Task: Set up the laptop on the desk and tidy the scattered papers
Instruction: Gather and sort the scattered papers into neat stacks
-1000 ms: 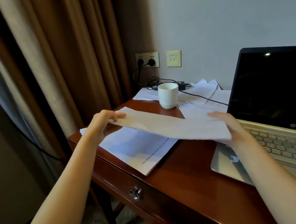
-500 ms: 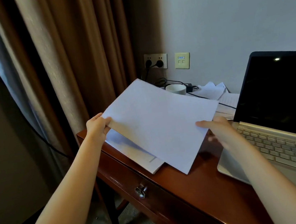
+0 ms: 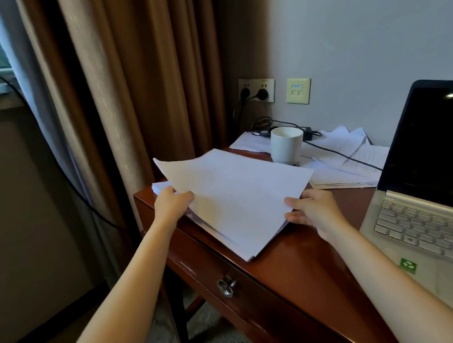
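Lowered: sheet (image 3: 237, 195) over stack (image 3: 160, 186) (desk (image 3: 304, 264) corner); left hand (image 3: 171, 206), right hand (image 3: 312, 210) pinch opposite edges.

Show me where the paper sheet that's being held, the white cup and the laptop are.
paper sheet (image 3: 237, 195): head view, on the middle of its upper face.
white cup (image 3: 286, 147): head view, on its outer side wall.
laptop (image 3: 440, 232): head view, on its keyboard.
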Tool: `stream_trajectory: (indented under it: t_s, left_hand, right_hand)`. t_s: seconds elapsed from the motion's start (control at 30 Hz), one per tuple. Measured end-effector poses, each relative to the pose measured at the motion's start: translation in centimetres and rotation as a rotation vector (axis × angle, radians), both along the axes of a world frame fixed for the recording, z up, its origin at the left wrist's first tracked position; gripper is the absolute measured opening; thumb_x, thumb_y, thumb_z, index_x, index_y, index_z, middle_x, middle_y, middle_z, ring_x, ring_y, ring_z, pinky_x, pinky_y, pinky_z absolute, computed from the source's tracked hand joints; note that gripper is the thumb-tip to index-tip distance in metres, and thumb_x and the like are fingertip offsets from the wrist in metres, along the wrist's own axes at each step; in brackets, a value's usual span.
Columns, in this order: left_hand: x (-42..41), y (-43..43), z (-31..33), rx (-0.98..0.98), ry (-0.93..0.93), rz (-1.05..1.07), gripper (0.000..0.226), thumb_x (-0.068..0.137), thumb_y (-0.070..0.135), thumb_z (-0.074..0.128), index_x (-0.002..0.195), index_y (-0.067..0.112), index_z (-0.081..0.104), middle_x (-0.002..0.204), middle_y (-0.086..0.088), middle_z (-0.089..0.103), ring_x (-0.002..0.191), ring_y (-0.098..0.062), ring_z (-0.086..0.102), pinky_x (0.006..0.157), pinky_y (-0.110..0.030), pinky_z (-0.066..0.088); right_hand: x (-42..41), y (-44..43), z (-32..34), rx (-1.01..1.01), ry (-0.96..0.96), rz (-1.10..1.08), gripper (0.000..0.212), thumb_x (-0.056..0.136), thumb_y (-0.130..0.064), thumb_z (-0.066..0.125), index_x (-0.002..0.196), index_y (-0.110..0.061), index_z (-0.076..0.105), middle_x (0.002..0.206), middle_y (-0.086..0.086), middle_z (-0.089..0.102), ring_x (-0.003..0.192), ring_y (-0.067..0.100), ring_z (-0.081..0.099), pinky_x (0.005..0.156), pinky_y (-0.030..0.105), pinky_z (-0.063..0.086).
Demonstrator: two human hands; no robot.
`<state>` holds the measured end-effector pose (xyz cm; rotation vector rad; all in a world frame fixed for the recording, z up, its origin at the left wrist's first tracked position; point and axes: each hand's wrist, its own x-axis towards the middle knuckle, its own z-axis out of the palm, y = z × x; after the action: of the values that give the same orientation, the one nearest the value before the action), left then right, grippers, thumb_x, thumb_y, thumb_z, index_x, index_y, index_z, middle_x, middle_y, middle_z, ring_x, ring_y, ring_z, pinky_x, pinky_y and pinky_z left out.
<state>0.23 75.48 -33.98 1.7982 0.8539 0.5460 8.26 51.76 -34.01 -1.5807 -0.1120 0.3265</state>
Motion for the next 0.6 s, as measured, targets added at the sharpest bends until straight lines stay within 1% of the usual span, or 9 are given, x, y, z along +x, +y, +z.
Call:
stream_trajectory:
  t_s: [0.07, 0.17, 0.27, 0.3, 0.37, 0.4, 0.43, 0.5, 0.6]
  left_hand:
    - [-0.1, -0.2, -0.3, 0.027, 0.034, 0.023, 0.037, 0.089, 0.013, 0.056, 0.123, 0.003, 0.051, 0.121, -0.012, 0.059, 0.107, -0.026, 0.057, 0.075, -0.029, 0.042]
    - [-0.1, -0.5, -0.6, 0.047, 0.071, 0.022, 0.050, 0.090, 0.013, 0.057, 0.133, 0.003, 0.035, 0.125, -0.015, 0.055, 0.109, -0.030, 0.056, 0.064, -0.026, 0.043]
    - [-0.3, -0.8, -0.7, 0.132, 0.106, 0.046, 0.059, 0.090, 0.010, 0.056, 0.138, 0.000, 0.022, 0.125, -0.019, 0.054, 0.110, -0.035, 0.056, 0.077, -0.032, 0.044]
    - [-0.3, -1.0, -0.7, 0.163, 0.118, 0.055, 0.063, 0.090, 0.010, 0.055, 0.140, -0.001, 0.018, 0.122, -0.020, 0.054, 0.106, -0.034, 0.056, 0.078, -0.032, 0.043]
    - [-0.5, -1.6, -0.6, 0.243, 0.131, 0.057, 0.074, 0.091, 0.009, 0.056, 0.146, 0.000, 0.008, 0.116, -0.018, 0.053, 0.089, -0.027, 0.058, 0.070, -0.027, 0.043]
    - [-0.5, -1.7, -0.6, 0.277, 0.127, 0.058, 0.076, 0.090, 0.008, 0.057, 0.147, 0.002, 0.006, 0.118, -0.017, 0.051, 0.087, -0.026, 0.058, 0.067, -0.024, 0.042]
    - [-0.6, -1.9, -0.7, 0.312, 0.128, 0.063, 0.077, 0.089, 0.007, 0.058, 0.147, 0.005, 0.007, 0.126, -0.017, 0.047, 0.094, -0.029, 0.059, 0.069, -0.024, 0.041]
    - [-0.6, -1.9, -0.7, 0.434, 0.182, 0.068, 0.076, 0.087, 0.008, 0.061, 0.146, 0.009, 0.014, 0.141, -0.019, 0.036, 0.109, -0.035, 0.055, 0.078, -0.032, 0.047]
    - [-0.3, -1.9, -0.3, 0.586, 0.273, 0.024, 0.067, 0.087, 0.009, 0.061, 0.142, 0.009, 0.022, 0.140, -0.022, 0.033, 0.116, -0.037, 0.049, 0.081, -0.036, 0.049]
  right_hand:
    - [-0.1, 0.1, -0.4, -0.036, -0.013, -0.014, 0.015, 0.085, 0.005, 0.062, 0.075, -0.005, 0.058, 0.076, 0.009, 0.062, 0.041, 0.012, 0.062, 0.043, 0.017, 0.052]
    - [0.0, 0.3, -0.8, -0.105, -0.046, -0.052, 0.020, 0.082, 0.007, 0.064, 0.079, -0.010, 0.052, 0.078, 0.009, 0.062, 0.043, 0.016, 0.063, 0.042, 0.021, 0.053]
    - [0.3, 0.3, -1.2, -0.190, -0.078, -0.129, 0.030, 0.079, 0.009, 0.064, 0.095, -0.009, 0.047, 0.088, 0.010, 0.058, 0.048, 0.021, 0.062, 0.043, 0.024, 0.054]
    - [0.4, 0.3, -1.3, -0.214, -0.090, -0.146, 0.035, 0.078, 0.009, 0.064, 0.100, -0.009, 0.044, 0.093, 0.012, 0.057, 0.047, 0.021, 0.061, 0.042, 0.024, 0.054]
    - [0.6, 0.2, -1.5, -0.274, -0.135, -0.169, 0.040, 0.077, 0.008, 0.064, 0.103, -0.011, 0.040, 0.101, 0.017, 0.053, 0.042, 0.018, 0.059, 0.039, 0.023, 0.052]
    - [0.6, 0.2, -1.6, -0.312, -0.161, -0.176, 0.041, 0.077, 0.005, 0.065, 0.103, -0.012, 0.038, 0.103, 0.017, 0.054, 0.038, 0.015, 0.058, 0.038, 0.022, 0.050]
    - [0.6, 0.2, -1.6, -0.349, -0.184, -0.178, 0.041, 0.077, 0.003, 0.065, 0.103, -0.014, 0.037, 0.102, 0.018, 0.056, 0.033, 0.012, 0.056, 0.036, 0.021, 0.048]
    - [0.3, 0.1, -1.7, -0.415, -0.230, -0.169, 0.039, 0.079, -0.003, 0.065, 0.103, -0.016, 0.037, 0.100, 0.020, 0.061, 0.026, 0.006, 0.051, 0.035, 0.020, 0.044]
    - [-0.2, -0.1, -1.5, -0.501, -0.294, -0.151, 0.036, 0.080, -0.006, 0.064, 0.104, -0.014, 0.039, 0.093, 0.018, 0.063, 0.035, 0.011, 0.053, 0.037, 0.019, 0.042]
